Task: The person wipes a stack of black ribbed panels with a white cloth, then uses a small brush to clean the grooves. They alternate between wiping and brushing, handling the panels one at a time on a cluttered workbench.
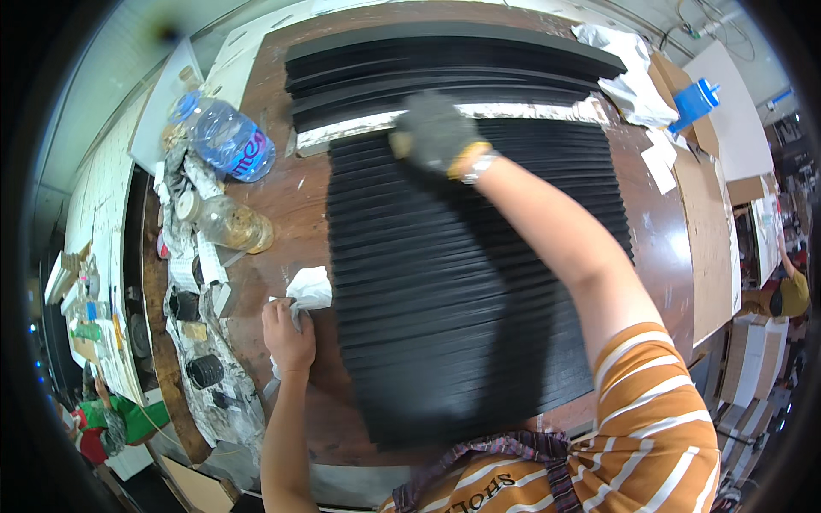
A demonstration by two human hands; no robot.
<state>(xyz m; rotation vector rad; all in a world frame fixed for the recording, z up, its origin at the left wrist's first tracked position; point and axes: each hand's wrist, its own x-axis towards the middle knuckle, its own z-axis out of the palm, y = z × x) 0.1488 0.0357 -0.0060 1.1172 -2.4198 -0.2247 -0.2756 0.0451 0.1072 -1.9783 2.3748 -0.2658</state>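
Rows of long black strips (410,282) lie side by side across the brown table in front of me. My right hand (436,132), in a dark grey work glove with a yellow cuff, is over the far edge of these rows, by a long white paint-marked bar (530,112). Motion smears its fingers, so I cannot make out a grip. Bare and closed, my left hand (289,335) holds a crumpled white cloth (310,288) on the table, just left of the strips.
Beyond the bar are more black strips (445,64). On the left stand a large clear water bottle (224,141) and a jar with brown contents (227,222). A blue bottle (694,103) and a white sheet (629,73) are at the far right. Other people are in the background.
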